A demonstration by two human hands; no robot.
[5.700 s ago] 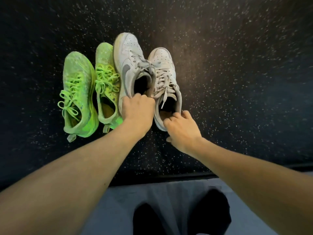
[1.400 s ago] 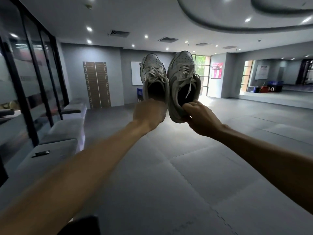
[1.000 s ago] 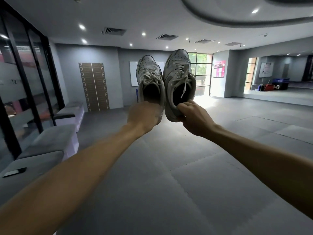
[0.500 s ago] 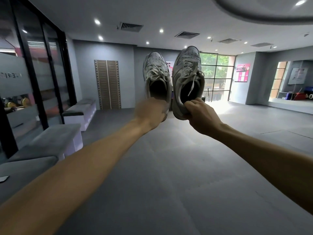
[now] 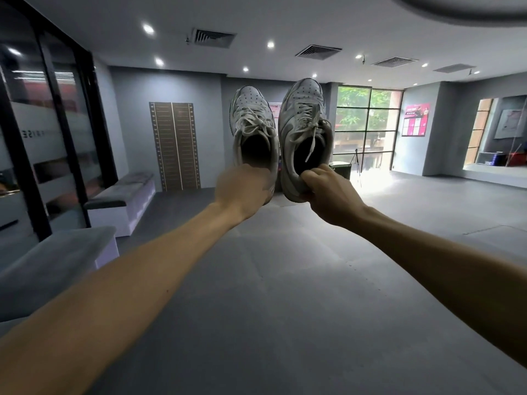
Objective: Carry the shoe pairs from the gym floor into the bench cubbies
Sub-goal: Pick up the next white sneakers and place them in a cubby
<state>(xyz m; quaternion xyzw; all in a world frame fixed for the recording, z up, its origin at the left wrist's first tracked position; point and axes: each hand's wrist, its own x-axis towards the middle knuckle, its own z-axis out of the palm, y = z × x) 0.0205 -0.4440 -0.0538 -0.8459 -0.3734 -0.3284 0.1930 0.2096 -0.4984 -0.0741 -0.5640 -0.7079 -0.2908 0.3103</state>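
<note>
Both arms are stretched out in front of me, each hand carrying one white sneaker of a pair. My left hand (image 5: 242, 188) grips the heel of the left white sneaker (image 5: 252, 124). The heel collar of the right white sneaker (image 5: 303, 121) is pinched by my right hand (image 5: 328, 195), fingers curled inside the opening. Both shoes point toes up, side by side, at chest height. Grey-topped white benches stand along the left wall: a near bench (image 5: 57, 260) and a far bench (image 5: 122, 198). Their cubby openings are not visible from here.
Grey mat floor (image 5: 285, 295) stretches ahead. A glass partition with black frames (image 5: 48, 124) runs down the left side behind the benches. A large window (image 5: 368, 126) and a tripod (image 5: 355, 163) are at the far end, with a mirrored alcove (image 5: 496, 138) on the right.
Since picking the white sneakers off the dark floor beside a green pair, I have carried them across the room. The benches on the left have slid nearer and the view has turned slightly left.
</note>
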